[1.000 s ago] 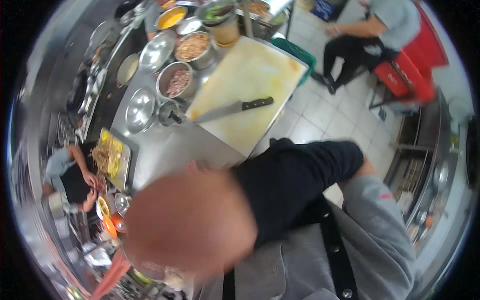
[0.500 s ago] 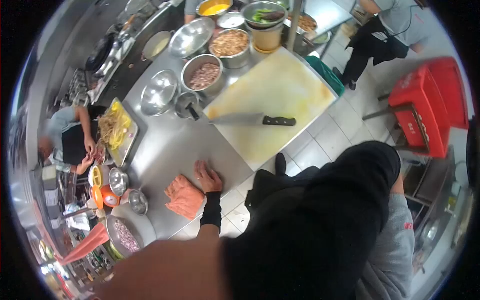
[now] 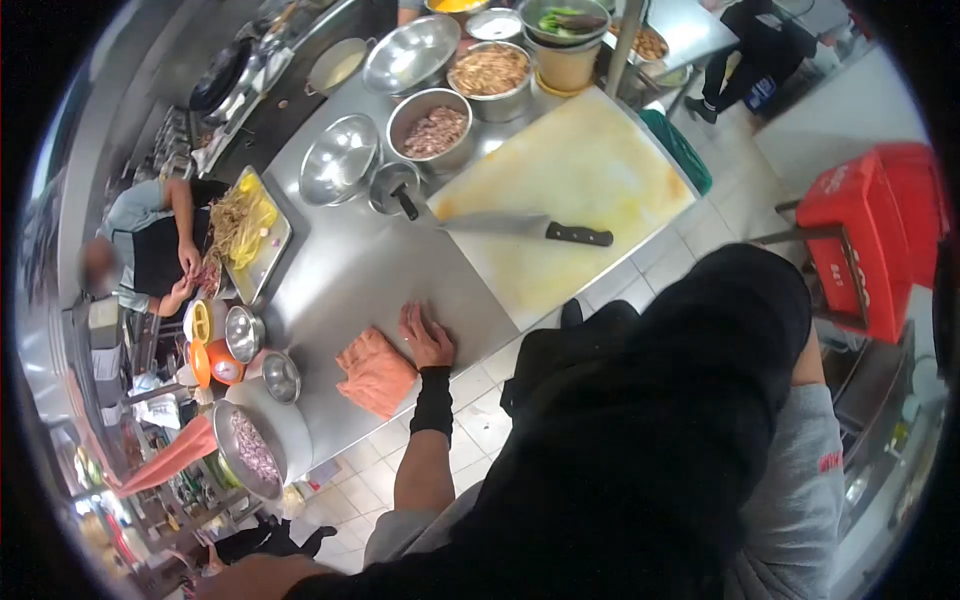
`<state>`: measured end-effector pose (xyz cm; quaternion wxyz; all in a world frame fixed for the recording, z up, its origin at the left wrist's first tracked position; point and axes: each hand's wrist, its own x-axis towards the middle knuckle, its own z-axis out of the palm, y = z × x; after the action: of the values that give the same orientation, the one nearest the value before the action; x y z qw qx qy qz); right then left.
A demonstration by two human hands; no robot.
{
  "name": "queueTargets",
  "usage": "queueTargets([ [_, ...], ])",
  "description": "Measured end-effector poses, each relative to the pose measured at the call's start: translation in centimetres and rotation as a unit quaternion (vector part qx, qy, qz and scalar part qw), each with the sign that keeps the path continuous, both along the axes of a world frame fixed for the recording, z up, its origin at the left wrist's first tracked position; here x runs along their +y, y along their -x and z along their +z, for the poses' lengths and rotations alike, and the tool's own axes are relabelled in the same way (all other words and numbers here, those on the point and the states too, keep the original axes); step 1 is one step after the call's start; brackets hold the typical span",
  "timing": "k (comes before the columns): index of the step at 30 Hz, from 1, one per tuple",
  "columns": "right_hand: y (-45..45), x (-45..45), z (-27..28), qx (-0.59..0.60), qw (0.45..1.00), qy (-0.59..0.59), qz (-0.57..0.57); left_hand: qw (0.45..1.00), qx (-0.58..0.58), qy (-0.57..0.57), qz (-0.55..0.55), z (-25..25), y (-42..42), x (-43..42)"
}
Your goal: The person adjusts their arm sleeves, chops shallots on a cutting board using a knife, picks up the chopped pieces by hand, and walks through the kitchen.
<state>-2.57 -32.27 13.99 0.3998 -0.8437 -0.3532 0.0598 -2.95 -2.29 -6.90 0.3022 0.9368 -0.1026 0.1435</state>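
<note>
My left hand (image 3: 427,338), with a black band on its wrist, lies flat on the steel table (image 3: 325,282) with its fingers spread, close beside a folded salmon-coloured cloth (image 3: 375,373). It holds nothing. Very near the camera, my right arm in a black sleeve crosses the lower part of the view. Only a piece of skin, apparently my right hand (image 3: 262,578), shows at the bottom left edge; its fingers are hidden. A large knife with a black handle (image 3: 580,234) rests on the stained cutting board (image 3: 570,165).
Metal bowls hold chopped meat (image 3: 434,132) and cooked strips (image 3: 489,70). An empty metal bowl (image 3: 341,158) stands nearby. A co-worker (image 3: 155,240) handles food beside a tray (image 3: 270,262). Chopped onion fills a bowl (image 3: 253,446). A red chair (image 3: 865,235) stands right.
The view has shifted, moving the table items slightly right. My right hand has gone from a large blur mid-view to the bottom left edge. My left hand now shows flat by the cloth.
</note>
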Motion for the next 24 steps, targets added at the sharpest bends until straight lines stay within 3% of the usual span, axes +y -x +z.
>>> queueTargets([
  [5, -1.6, -7.3, -6.8, -0.034, 0.977, 0.146, -0.152, 1.0, 0.003, 0.001, 0.012, 0.3, -0.2, -0.7],
  [7, -2.1, -7.6, -6.0, -0.061, 0.97, 0.135, -0.191, 1.0, -0.003, 0.018, 0.015, 0.1, -0.1, -0.6],
  [9, -2.8, -6.3, -1.6, -0.077, 0.971, 0.062, -0.22, 0.998, -0.04, 0.051, 0.014, -0.8, -0.9, -0.8],
  [12, -2.2, -2.7, 9.7, -0.075, 0.982, -0.132, -0.115, 0.999, 0.022, 0.043, 0.013, 2.9, -0.1, -1.9],
  [15, -0.6, 0.1, 18.3, -0.132, 0.968, -0.198, 0.08, 1.0, 0.015, 0.01, 0.012, 2.3, 0.0, -1.9],
  [19, 1.0, 2.3, 20.7, -0.165, 0.943, -0.221, 0.185, 1.0, 0.007, 0.006, 0.008, 1.5, 0.0, -1.3],
  [24, 1.7, 1.8, 21.2, -0.164, 0.932, -0.257, 0.198, 0.998, -0.029, -0.025, 0.043, -0.4, 0.0, -0.6],
])
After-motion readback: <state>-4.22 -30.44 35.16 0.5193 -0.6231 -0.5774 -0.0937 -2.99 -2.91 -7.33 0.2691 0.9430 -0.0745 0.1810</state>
